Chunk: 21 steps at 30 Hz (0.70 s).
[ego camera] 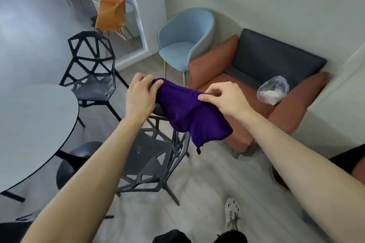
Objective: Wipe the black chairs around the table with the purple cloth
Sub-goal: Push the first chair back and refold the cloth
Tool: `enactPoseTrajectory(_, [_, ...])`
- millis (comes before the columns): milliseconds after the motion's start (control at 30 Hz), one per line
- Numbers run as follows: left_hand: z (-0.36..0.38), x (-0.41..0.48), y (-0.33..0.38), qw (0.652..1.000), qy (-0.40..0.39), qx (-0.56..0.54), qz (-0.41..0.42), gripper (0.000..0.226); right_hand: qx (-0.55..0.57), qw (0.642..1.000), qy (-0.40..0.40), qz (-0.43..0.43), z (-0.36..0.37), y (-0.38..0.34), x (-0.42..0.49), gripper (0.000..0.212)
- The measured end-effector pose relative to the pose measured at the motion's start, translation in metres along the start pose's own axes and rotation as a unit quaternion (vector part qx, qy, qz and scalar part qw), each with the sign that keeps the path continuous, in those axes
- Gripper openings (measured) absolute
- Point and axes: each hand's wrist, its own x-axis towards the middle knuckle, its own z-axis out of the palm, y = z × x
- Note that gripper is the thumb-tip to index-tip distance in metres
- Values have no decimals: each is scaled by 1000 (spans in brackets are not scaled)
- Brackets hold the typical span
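Observation:
A purple cloth (189, 112) hangs in the air between both hands, above the backrest of the nearest black chair (150, 156). My left hand (141, 96) pinches its left end, and my right hand (223, 98) pinches its upper right edge. The cloth's lower corner droops to the right of the chair's back. This black lattice chair stands just in front of me, its seat partly hidden by my left forearm. A second black chair (92, 69) stands farther off, at the far side of the round white table (39, 120).
A light blue armchair (185, 43) and an orange sofa with a dark cushion (256, 77) stand against the wall; a plastic bag (273, 89) lies on the sofa. Orange chairs (112, 14) stand beyond a glass partition. My shoe (233, 213) is on the wooden floor.

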Motion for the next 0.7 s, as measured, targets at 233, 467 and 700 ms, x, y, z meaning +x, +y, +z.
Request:
enactPoseTrajectory(233, [50,92,23,994,13,-38,-102,23,-13,989,-116,-96,-32,49,134,40])
enactPoseTrajectory(467, [59,157,21,961,61,-142,-227,17,-62,898,-419,-114,6,58,251,45])
enactPoseTrajectory(700, [43,205,-37,952,43,-146,-266,19,-10,891,-437,-123,53,57,369,28])
